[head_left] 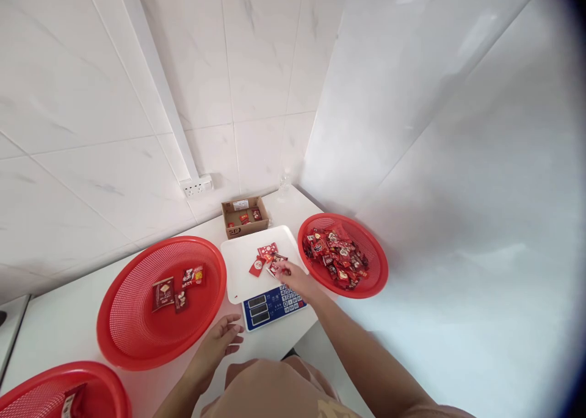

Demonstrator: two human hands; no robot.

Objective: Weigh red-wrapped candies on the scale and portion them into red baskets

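My right hand (295,277) is over the white tray (240,262) of a digital scale, its fingers closed on a small red candy packet (272,273). Beside those fingertips lie a few more red packets (257,265) in a loose cluster on the tray. My left hand (223,337) holds nothing; its fingers are apart, just left of the scale's blue keypad and display panel (270,308). Right of the scale stands a red mesh basket (382,265) heaped with red candy packets (336,253).
Left of the scale sits a red basket (137,357) with a few packets (163,294). Another red basket (110,375) is cut off at lower left. Behind the scale are a cardboard box (247,229) with several packets and a clear bottle (284,183). Tiled walls bound the white table.
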